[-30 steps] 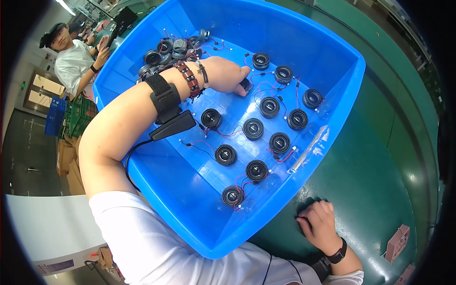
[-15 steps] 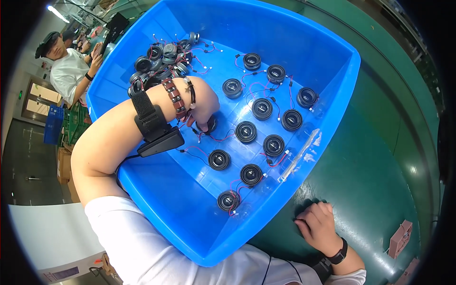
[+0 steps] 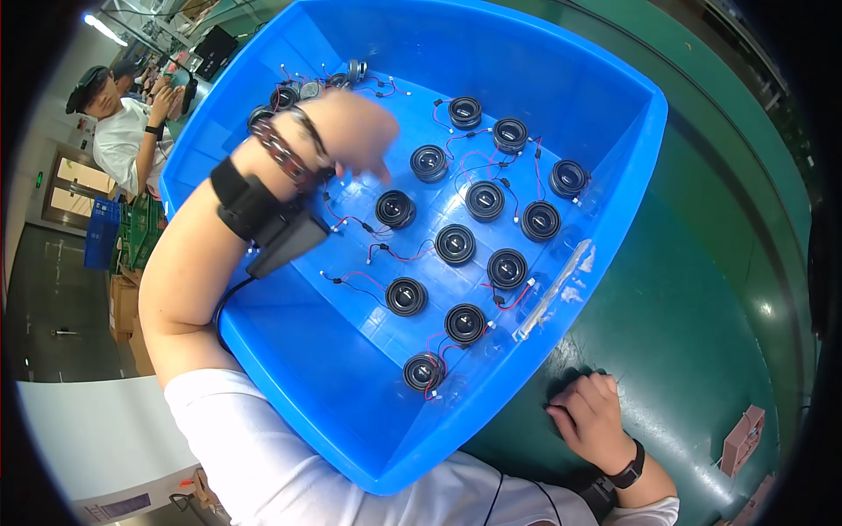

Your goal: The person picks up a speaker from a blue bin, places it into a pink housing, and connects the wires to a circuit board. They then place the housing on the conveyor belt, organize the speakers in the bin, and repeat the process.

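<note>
Across blue bin [image 3: 351,377], speakers [image 3: 455,245] spread; left hand [image 3: 351,127] (blurred) partly hides heap [image 3: 283,97].

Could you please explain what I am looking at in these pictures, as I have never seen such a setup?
There is no machine here: a person works with two bare hands. The view comes from a wide fisheye camera worn on the head, looking down, so straight edges bend.

A large blue bin holds round black parts with thin wires, spread apart, plus a heap in its far left corner. The left hand is above the bin; blur hides whether its grip holds anything. The right hand rests, loosely curled, on the green table.
</note>
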A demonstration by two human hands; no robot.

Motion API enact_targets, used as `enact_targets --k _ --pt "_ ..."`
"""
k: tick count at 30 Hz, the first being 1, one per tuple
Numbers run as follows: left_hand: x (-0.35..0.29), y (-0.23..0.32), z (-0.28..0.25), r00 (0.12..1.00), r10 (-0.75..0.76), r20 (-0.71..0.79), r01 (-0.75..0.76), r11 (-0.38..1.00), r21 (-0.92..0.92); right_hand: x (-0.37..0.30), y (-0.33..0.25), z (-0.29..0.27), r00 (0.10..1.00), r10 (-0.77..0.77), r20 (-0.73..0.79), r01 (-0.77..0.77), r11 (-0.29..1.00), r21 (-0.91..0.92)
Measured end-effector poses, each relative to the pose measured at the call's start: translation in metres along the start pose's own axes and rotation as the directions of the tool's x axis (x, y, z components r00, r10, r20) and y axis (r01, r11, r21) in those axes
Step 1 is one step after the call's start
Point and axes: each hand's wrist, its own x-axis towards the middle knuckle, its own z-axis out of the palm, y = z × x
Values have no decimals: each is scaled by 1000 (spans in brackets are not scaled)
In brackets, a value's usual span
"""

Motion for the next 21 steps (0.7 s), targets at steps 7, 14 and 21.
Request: enact_targets --k 7,14,21 --pt "14 -74 21 838 -275 -472 314 949 4 0 -3 4 999 10 -47 -8 1000 25" --pt "38 -105 39 851 -346 -395 277 935 -222 -1 -2 7 998 9 -65 -8 1000 29" --pt "79 -97 62 736 -463 -493 337 883 -326 -5 -4 4 998 9 -67 -8 1000 27"
